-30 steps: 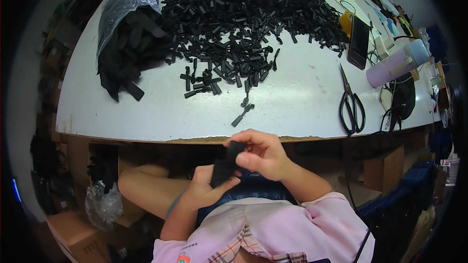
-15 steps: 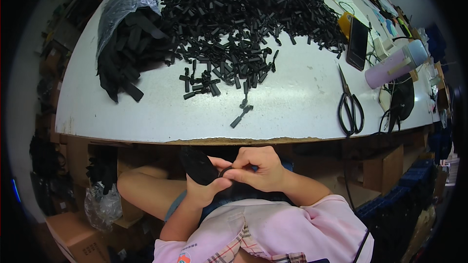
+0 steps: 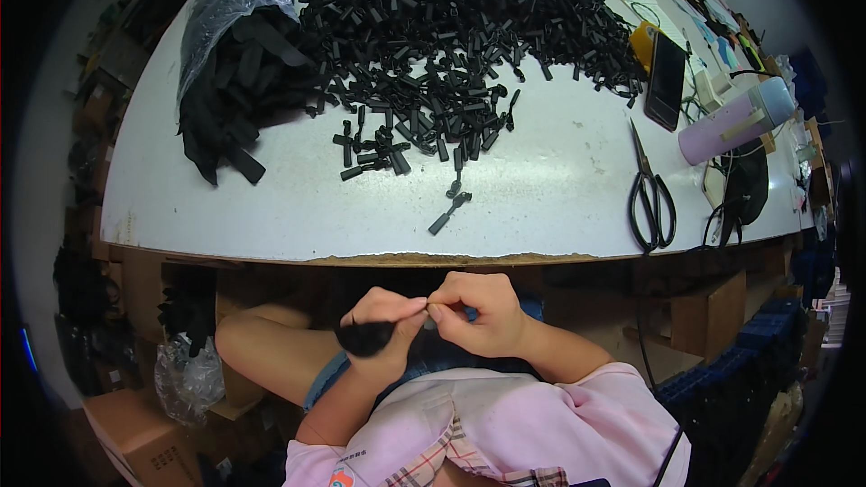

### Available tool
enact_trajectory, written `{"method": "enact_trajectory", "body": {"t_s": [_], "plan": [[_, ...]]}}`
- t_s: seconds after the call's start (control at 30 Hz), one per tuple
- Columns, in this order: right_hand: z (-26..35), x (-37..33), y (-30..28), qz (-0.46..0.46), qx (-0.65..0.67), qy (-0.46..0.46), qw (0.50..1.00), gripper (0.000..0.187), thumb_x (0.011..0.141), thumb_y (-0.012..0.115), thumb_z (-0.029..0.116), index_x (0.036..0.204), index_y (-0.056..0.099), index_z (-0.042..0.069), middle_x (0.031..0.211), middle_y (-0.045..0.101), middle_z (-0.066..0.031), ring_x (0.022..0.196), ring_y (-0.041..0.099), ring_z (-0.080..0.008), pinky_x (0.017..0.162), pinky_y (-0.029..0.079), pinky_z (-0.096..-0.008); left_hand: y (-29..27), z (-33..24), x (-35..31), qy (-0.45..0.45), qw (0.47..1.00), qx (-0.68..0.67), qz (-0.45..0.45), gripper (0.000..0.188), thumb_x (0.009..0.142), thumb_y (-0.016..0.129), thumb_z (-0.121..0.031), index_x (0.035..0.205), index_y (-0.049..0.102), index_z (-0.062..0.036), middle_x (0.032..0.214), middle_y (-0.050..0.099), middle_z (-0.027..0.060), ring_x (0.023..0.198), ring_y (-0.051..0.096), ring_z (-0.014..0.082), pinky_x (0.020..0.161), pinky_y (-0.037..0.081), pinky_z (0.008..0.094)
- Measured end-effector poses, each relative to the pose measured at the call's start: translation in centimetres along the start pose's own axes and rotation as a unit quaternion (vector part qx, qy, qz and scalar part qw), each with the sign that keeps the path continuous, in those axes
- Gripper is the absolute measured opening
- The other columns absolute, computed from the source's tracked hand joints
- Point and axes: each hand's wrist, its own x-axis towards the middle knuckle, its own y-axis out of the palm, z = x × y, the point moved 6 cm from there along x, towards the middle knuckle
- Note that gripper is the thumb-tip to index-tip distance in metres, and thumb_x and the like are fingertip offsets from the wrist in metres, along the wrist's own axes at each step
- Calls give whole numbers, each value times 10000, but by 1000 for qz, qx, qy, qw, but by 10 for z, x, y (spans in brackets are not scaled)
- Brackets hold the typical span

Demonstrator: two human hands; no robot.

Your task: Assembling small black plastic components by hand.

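Over my lap, just below the table's front edge, both hands meet at the fingertips. My left hand (image 3: 386,307) is closed around a black fabric piece (image 3: 363,339), whose dark end bulges out beside the palm. Thumb and index finger of my right hand (image 3: 483,311) are pinched together against the left fingertips. Whatever lies in that pinch is too small to make out. On the table ahead, a small black pull-like piece with a loop (image 3: 448,214) lies closest to me.
A large heap of similar black pieces (image 3: 469,9) covers the far table (image 3: 541,207). Black fabric strips (image 3: 236,90) spill from a clear plastic bag (image 3: 236,0) at left. Scissors (image 3: 649,203), a phone (image 3: 665,81) and a lilac bottle (image 3: 722,131) lie at right.
My left hand has turned, so its fingers now come over toward the right fingertips. The black fabric piece has swung lower and shows less of its length.
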Motion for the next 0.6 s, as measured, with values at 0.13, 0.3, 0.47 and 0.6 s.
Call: {"method": "enact_trajectory", "body": {"t_s": [0.13, 0.3, 0.47, 0.6], "plan": [[-32, -14, 15, 17, 352, 319, 880, 49, 712, 570, -9, 741, 534, -27, 591, 514, -69, 423, 438, -80, 391, 339, -188, 6, -24, 1, 102, 990, 93, 18, 173, 687, 642, -5, 834, 583, -72, 661, 539, 59, 555, 527, 172, 487, 429, 241], [5, 30, -29, -141, -393, -120, 901, 156, 652, 536, -38, 801, 543, 8, 787, 528, -95, 645, 496, -217, 547, 423, -283, 2, 29, -13, -265, 941, -199, -69, 110, 732, 603, -51, 821, 567, 2, 725, 540, 25, 671, 489, 85, 639, 394, 224], [-16, 36, -42, -88, -449, -52, 888, 180, 606, 549, -43, 781, 541, 1, 755, 511, -98, 668, 496, -248, 586, 434, -305, 5, 27, -9, -298, 925, -220, -85, 114, 723, 614, -49, 810, 570, 11, 741, 541, 23, 683, 484, 68, 631, 392, 214], [-16, 27, -41, -106, -183, 53, 976, 118, 660, 567, -42, 773, 551, -13, 723, 523, -94, 599, 531, -184, 519, 439, -258, 5, 17, -5, -274, 943, -162, -103, 119, 720, 621, -41, 816, 569, 8, 759, 553, 39, 693, 493, 75, 621, 392, 201]]}}
